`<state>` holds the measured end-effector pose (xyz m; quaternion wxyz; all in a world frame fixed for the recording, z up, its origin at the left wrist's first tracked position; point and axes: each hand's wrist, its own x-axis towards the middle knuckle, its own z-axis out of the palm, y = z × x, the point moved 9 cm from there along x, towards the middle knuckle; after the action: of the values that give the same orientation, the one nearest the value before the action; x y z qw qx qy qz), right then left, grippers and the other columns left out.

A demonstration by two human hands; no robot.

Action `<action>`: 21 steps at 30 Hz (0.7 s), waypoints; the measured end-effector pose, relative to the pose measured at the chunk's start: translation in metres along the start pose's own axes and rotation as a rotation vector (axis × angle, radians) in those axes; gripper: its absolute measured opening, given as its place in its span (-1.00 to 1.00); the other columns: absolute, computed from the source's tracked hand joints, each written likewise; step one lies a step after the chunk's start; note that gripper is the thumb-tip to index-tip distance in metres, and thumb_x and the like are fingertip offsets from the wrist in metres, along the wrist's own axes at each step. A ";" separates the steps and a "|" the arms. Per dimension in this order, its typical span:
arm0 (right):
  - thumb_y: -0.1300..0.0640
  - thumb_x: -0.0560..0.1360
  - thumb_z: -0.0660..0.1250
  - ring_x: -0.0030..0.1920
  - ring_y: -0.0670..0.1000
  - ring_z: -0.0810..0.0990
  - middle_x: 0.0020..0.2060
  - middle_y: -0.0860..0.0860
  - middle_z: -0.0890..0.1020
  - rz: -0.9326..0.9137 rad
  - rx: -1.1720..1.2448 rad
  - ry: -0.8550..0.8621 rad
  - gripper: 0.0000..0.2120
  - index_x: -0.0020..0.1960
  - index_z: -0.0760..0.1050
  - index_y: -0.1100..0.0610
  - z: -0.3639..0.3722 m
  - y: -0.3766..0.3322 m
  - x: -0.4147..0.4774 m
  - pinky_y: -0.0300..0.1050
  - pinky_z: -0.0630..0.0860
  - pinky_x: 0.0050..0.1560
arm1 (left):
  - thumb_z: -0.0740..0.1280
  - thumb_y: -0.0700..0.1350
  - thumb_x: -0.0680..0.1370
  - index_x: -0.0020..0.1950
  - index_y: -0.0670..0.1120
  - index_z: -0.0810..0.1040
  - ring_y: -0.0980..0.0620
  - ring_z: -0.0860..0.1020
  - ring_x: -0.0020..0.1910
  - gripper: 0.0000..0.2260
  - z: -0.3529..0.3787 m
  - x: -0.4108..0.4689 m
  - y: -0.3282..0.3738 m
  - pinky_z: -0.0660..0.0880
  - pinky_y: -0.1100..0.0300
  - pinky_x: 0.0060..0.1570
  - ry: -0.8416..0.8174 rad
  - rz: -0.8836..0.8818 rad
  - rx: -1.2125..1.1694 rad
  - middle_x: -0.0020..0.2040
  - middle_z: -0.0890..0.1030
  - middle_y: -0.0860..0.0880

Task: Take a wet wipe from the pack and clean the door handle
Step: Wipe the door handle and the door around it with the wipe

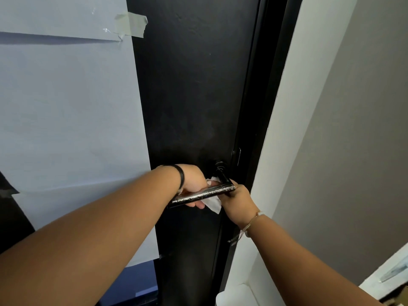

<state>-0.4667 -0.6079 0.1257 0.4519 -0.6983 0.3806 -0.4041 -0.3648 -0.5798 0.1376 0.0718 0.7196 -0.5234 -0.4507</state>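
A worn metal lever door handle (205, 193) sticks out from a black door (192, 96), its black neck (223, 176) running to a round rose. My left hand (194, 182) reaches behind the lever, fingers curled under it, with a white wet wipe (213, 203) pressed against the handle. The wipe shows above the lever near the neck and hangs below it. My right hand (239, 200) grips the right end of the lever near the neck. The wipe pack is not in view.
Pale blue paper (66, 118) is taped over the door's left part, with a strip of tape (132, 24) at the top. The black door frame (271, 85) and a white wall edge (293, 107) stand to the right. A white object (388, 281) sits at the lower right.
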 end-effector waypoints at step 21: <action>0.35 0.43 0.32 -0.14 0.04 0.60 -0.20 0.05 0.62 0.153 -0.083 0.320 -0.83 -0.03 0.59 0.18 -0.037 0.002 -0.003 -0.10 0.57 -0.02 | 0.31 -0.25 0.48 -0.22 -0.12 0.51 -0.06 0.48 -0.34 -0.91 -0.029 -0.023 0.064 0.42 0.12 -0.36 0.719 0.326 1.009 -0.37 0.43 -0.05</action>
<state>-0.5022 -0.6180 0.1326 0.3858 -0.6122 0.5161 -0.4583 -0.3886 -0.5999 0.2046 -0.0368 0.6823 -0.7171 0.1374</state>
